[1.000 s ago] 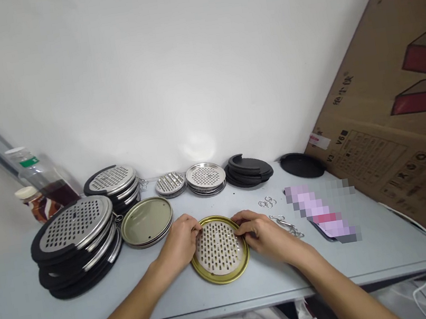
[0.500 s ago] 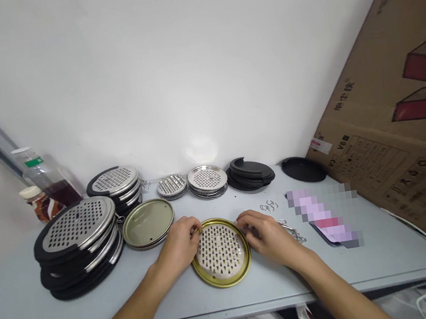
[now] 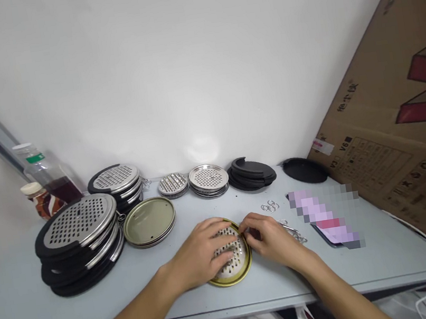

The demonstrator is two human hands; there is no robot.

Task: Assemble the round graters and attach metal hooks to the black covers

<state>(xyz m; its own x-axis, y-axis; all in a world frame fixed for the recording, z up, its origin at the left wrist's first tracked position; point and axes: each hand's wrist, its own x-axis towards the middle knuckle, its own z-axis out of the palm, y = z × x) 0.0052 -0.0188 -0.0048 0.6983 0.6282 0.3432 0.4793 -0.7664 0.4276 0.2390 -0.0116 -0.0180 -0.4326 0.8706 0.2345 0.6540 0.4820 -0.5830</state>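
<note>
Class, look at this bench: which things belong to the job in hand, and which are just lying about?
Job in hand:
- holed disc, under the left hand
- gold dish, right hand at its rim
- probably also the green dishes, silver discs, clips

Apparently just lying about:
- bottle
- jar
- carton
- a blurred thing, perhaps a phone

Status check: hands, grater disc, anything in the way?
Left hand spread over grater disc, covering part of it. Right hand curled at gold dish's right edge. Disc within dish rim. Loose metal pieces beside right hand.
</note>
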